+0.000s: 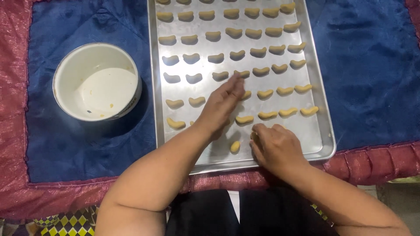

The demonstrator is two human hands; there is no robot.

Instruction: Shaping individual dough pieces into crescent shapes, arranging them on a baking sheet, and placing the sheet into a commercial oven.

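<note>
A metal baking tray (pixel 324 131) lies on a blue cloth and holds several rows of small curved, pale yellow dough pieces (pixel 244 119). My left hand (pixel 222 104) stretches flat over the tray's middle, fingers together, fingertips touching a dough piece (pixel 243 73) in a middle row. My right hand (pixel 275 146) rests on the tray's near edge with its fingers curled down onto a dough piece that is mostly hidden beneath them. A single oval dough lump (pixel 235 147) lies between my two hands in the near row.
A round white container (pixel 97 81), nearly bare inside with a few crumbs, stands on the blue cloth (pixel 367 65) left of the tray. The cloth has a shiny red border (pixel 13 109). My dark-clothed lap shows at the bottom.
</note>
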